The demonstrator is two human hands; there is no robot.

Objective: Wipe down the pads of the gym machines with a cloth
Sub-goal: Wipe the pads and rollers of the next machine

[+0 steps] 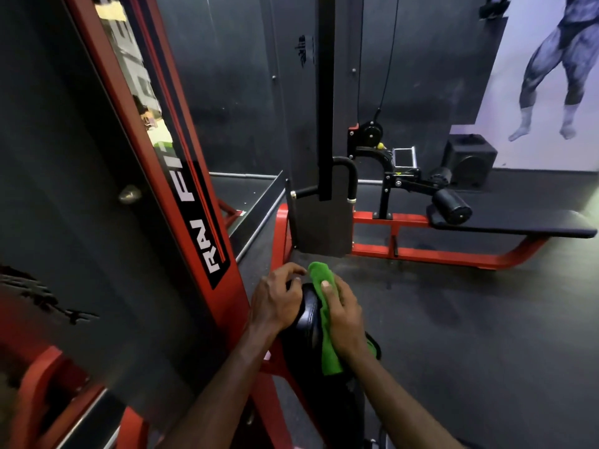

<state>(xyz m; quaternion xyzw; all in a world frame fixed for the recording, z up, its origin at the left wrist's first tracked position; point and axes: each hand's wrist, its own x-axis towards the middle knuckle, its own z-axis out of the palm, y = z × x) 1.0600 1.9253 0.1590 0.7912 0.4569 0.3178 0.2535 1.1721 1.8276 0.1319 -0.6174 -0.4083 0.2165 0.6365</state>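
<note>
I see the black pad low in the middle of my view, just right of the red upright. The green cloth drapes over its top and right side. My right hand holds the cloth against the pad, thumb on top. My left hand grips the pad's left edge, fingers curled over it. Beyond, a dark weight-stack shroud stands on the rubber floor, crowding the far side. Further right sits a black bench with a roller pad on a red base frame.
</note>
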